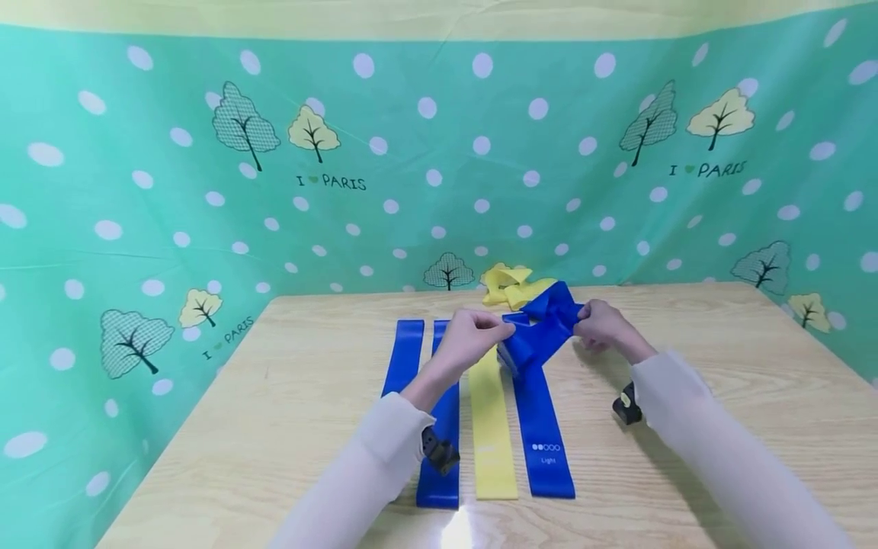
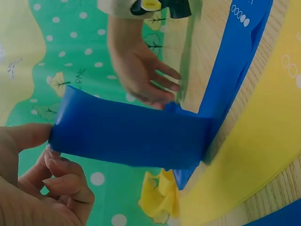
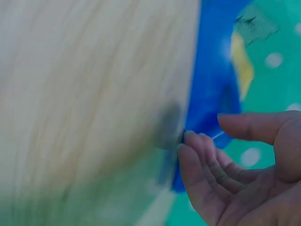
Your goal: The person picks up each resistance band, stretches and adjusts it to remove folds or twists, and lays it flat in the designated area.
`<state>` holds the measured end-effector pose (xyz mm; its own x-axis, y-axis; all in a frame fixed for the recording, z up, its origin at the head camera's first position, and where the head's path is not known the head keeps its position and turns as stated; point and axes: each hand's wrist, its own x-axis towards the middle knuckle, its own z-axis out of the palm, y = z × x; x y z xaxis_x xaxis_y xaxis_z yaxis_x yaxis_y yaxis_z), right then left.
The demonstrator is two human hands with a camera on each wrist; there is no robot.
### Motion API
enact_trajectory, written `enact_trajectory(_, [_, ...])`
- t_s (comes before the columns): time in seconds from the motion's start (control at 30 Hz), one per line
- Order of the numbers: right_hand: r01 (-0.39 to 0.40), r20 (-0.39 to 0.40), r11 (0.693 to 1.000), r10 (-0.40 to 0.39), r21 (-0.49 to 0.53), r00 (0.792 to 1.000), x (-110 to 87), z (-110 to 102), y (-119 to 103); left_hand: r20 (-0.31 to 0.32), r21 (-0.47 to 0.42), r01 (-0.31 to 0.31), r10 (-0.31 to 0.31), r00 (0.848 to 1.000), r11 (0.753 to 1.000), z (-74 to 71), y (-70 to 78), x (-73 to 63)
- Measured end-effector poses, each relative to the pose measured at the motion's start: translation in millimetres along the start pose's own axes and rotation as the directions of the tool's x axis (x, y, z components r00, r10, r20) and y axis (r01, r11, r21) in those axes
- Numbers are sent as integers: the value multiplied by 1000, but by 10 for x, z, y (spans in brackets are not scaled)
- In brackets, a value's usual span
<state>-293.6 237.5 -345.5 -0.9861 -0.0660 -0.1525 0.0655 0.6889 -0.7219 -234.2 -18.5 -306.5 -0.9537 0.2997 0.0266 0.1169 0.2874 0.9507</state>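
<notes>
My left hand (image 1: 473,339) pinches one end of a blue resistance band (image 2: 127,132) between thumb and fingers, raised above the table. From there the band runs down into a twisted heap toward the back. At that heap's right side is my right hand (image 1: 607,328), its fingertips at the blue material. In the right wrist view, this hand's thumb and loosely bent fingers (image 3: 193,165) stand apart, overlapping the blue band. Below the heap lies a flat blue band (image 1: 545,427) marked "Light", its far part covered.
Left of it a flat yellow band (image 1: 492,442) and two blue bands, one (image 1: 437,488) nearer and one (image 1: 405,354) leftmost, lie side by side. A crumpled yellow band (image 1: 511,293) sits at the table's back edge, before a green patterned cloth (image 1: 425,191). The table (image 1: 295,427) is wooden.
</notes>
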Motion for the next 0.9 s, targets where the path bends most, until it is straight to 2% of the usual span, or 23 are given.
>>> enact_trajectory(0.1, [134,10,991,-134,20,991,-95,64,-147,-12,5,4,-4,1000,1000,28,-21,21])
enact_trajectory(0.17, [241,69,966,-248,97,966,-148,109,-241,-27,8,3,-3,1000,1000,45,-35,36])
enact_trajectory(0.2, [285,121,946,-304,151,945,-173,129,-283,-33,13,0,0,999,1000,53,-40,43])
enact_trajectory(0.27, [331,237,908,-392,257,889,-217,166,-354,-40,19,-9,10,999,1000,69,-50,55])
enact_trajectory(0.33, [344,325,886,-440,311,837,-247,197,-400,-42,22,-29,30,999,999,83,-60,62])
enact_trajectory(0.37, [352,345,881,-453,317,822,-264,207,-419,-40,26,-35,36,999,999,90,-66,63])
enact_trajectory(0.43, [370,351,878,-464,304,813,-285,220,-439,-30,31,-33,34,999,999,101,-82,61])
enact_trajectory(0.57, [387,322,885,-456,258,830,-306,232,-448,6,36,1,-1,1000,999,112,-136,46])
enact_trajectory(0.63, [391,350,889,-454,240,819,-314,240,-453,30,28,9,-10,999,1000,110,-160,41])
enact_trajectory(0.77, [415,418,885,-466,214,780,-328,262,-491,72,21,-30,29,997,999,102,-181,50])
enact_trajectory(0.83, [434,412,877,-480,207,774,-332,259,-511,73,30,-49,47,996,998,99,-183,60])
enact_trajectory(0.9, [448,391,872,-489,197,780,-330,242,-526,64,47,-60,57,996,997,98,-191,65])
